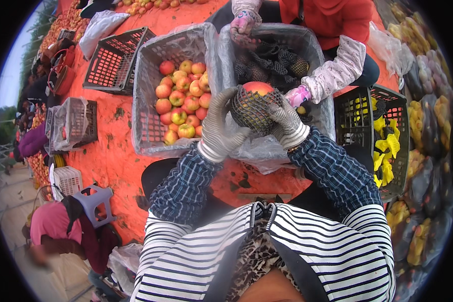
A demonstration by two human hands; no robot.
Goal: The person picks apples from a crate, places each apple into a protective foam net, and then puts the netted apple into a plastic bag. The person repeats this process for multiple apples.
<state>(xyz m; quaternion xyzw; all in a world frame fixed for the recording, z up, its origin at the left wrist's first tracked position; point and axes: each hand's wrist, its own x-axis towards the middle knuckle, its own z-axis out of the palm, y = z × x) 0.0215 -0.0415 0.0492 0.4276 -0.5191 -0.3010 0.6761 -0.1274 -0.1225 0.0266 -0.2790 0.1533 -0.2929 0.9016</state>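
Note:
Both my hands wear striped knit gloves. Between them is an apple in a black foam net, its red top bare. My right hand grips the net's right side. My left hand is at its left side, fingers up and thumb below; how firmly it touches is hard to tell. Below the apple stands a crate lined with clear plastic, which holds netted fruit. Left of it, a second lined crate holds loose red and yellow apples.
Across the crate, a co-worker's gloved hands are close to my right hand. At right, a crate holds yellow and black foam nets. Empty plastic crates stand on the orange sheet at left, near a purple stool and a bent-over person.

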